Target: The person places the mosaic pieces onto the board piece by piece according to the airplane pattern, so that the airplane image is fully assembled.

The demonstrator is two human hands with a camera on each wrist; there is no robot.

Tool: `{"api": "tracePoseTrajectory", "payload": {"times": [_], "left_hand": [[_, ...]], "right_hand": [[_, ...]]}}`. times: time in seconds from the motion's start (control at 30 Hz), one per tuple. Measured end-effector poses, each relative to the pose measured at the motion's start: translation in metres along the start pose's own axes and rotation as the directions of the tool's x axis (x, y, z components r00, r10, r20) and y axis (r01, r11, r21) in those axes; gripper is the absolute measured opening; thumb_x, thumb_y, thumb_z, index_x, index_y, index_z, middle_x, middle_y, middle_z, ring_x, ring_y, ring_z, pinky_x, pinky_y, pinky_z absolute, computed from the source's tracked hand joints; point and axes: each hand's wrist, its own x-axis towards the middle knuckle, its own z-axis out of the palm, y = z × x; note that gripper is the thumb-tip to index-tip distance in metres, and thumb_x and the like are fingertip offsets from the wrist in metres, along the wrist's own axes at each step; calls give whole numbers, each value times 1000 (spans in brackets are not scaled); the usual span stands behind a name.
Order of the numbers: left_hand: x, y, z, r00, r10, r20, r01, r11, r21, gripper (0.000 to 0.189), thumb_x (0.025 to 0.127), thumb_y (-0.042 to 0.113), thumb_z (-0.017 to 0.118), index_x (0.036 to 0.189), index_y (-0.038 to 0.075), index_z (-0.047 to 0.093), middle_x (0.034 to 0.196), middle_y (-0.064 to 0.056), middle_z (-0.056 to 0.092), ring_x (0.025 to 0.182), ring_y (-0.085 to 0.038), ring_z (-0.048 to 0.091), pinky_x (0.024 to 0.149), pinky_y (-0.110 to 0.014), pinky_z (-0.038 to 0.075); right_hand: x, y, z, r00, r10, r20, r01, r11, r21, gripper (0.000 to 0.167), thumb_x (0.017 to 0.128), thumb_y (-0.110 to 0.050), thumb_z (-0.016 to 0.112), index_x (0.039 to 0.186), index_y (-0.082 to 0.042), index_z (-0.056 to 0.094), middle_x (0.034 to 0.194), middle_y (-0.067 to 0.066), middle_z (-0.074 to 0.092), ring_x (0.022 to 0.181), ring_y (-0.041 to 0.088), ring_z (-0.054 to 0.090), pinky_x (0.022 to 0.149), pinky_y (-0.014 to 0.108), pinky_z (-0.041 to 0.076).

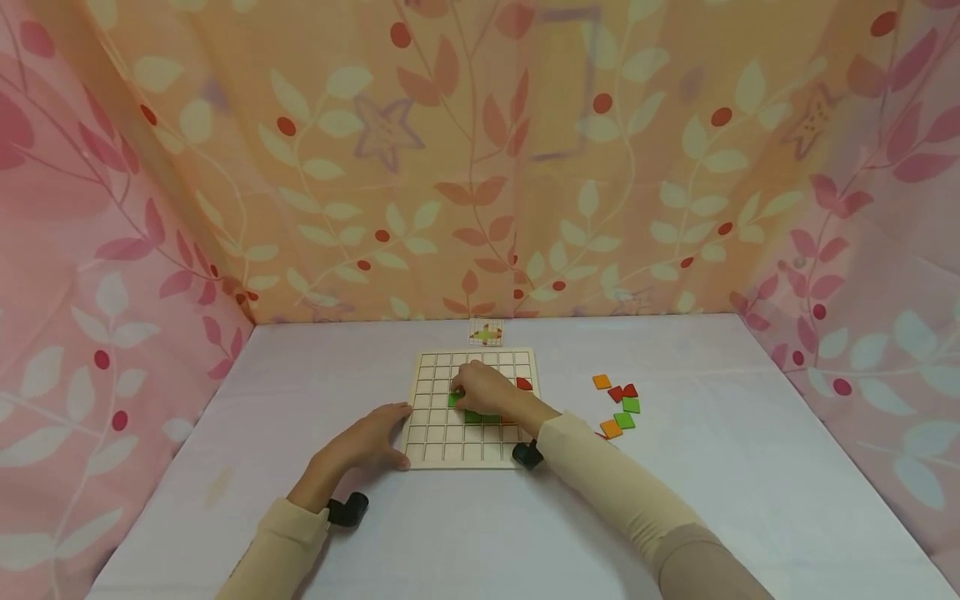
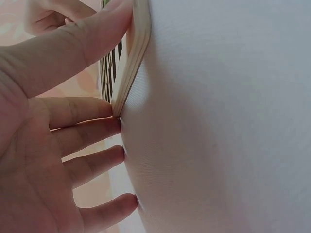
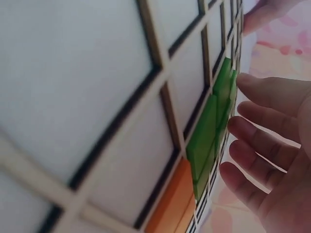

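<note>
A pale wooden grid board (image 1: 435,454) lies on the table before me. My left hand (image 1: 367,437) is spread along its left side; in the left wrist view the thumb overlaps the board's edge, with the index fingertip at the corner and the other fingertips on the white cloth. Over the middle of the board is my right hand (image 1: 483,389), its thumb tip right at a green tile (image 3: 234,85) and its fingers loosely bent. More green tiles (image 3: 202,138) and an orange tile (image 3: 172,199) sit in the grid beside it. A red piece (image 1: 523,384) lies farther right on the board.
Right of the board lie loose pieces: orange tiles (image 1: 602,382), green tiles (image 1: 632,405) and red pieces (image 1: 616,394). A small pattern card (image 1: 486,332) is behind the board. Floral curtains (image 1: 480,208) enclose the white table (image 1: 300,358) at the back and sides.
</note>
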Motion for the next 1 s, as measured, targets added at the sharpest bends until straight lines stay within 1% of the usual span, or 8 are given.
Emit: {"api": "tracePoseTrajectory", "payload": {"times": [0.2, 0.3, 0.37, 0.47, 0.6, 0.7, 0.83, 1.0], "left_hand": [[-1, 0, 1, 1000, -1, -4, 1, 1000, 0, 89, 69, 13, 87, 143, -5, 42, 152, -23, 39, 143, -40, 33, 116, -54, 29], [-1, 1, 1, 1000, -3, -7, 3, 1000, 0, 89, 69, 12, 87, 143, -5, 42, 152, -23, 39, 143, -40, 33, 117, -53, 29], [-2, 2, 0, 1000, 3, -9, -2, 1000, 7, 88, 68, 12, 87, 143, -5, 42, 151, -24, 40, 142, -41, 34, 116, -54, 29], [-2, 3, 0, 1000, -7, -7, 7, 1000, 1, 88, 69, 12, 86, 143, -5, 42, 152, -23, 39, 143, -41, 33, 117, -54, 29], [-1, 3, 0, 1000, -14, -5, 14, 1000, -1, 88, 69, 12, 86, 144, -4, 42, 152, -22, 39, 143, -40, 33, 117, -53, 29], [0, 3, 0, 1000, -10, -7, 10, 1000, 4, 88, 69, 12, 86, 144, -3, 42, 152, -22, 39, 143, -40, 33, 116, -53, 29], [0, 2, 0, 1000, -3, -7, 3, 1000, 0, 88, 69, 13, 87, 143, -4, 42, 152, -22, 39, 143, -40, 33, 116, -54, 29], [-1, 1, 0, 1000, -4, -9, 4, 1000, 7, 89, 69, 13, 87, 143, -4, 42, 152, -22, 39, 143, -40, 33, 116, -53, 30]], "right_hand": [[-9, 9, -8, 1000, 3, -24, -1, 995, 97, 26, 89, -22, 70, 111, -9, 74, 103, 4, 66, 100, 19, 58, 88, 33, 50], [-18, 17, -15, 999, 6, -41, 0, 990, 142, 24, 89, -20, 69, 109, -8, 74, 103, 4, 66, 99, 20, 60, 87, 35, 51], [-25, 22, -21, 999, 4, -55, 4, 989, 150, 23, 89, -19, 69, 108, -7, 74, 102, 5, 67, 97, 21, 60, 85, 35, 52], [-36, 30, -30, 997, 9, -78, 3, 989, 147, 23, 89, -17, 69, 108, -6, 75, 102, 6, 68, 96, 22, 60, 85, 37, 52], [-52, 42, -42, 994, 29, -105, -14, 991, 136, 22, 89, -15, 68, 108, -5, 74, 101, 6, 69, 96, 23, 60, 87, 38, 51], [-64, 52, -48, 992, 51, -119, -33, 988, 148, 22, 89, -14, 69, 107, -5, 74, 100, 6, 69, 95, 24, 60, 85, 37, 51], [-80, 62, -54, 988, 72, -134, -51, 986, 157, 22, 89, -13, 69, 108, -3, 74, 100, 7, 69, 95, 26, 61, 83, 37, 50], [-96, 74, -57, 986, 116, -123, -93, 979, 184, 22, 89, -12, 69, 108, -3, 73, 100, 7, 69, 96, 29, 62, 85, 39, 52]]}}
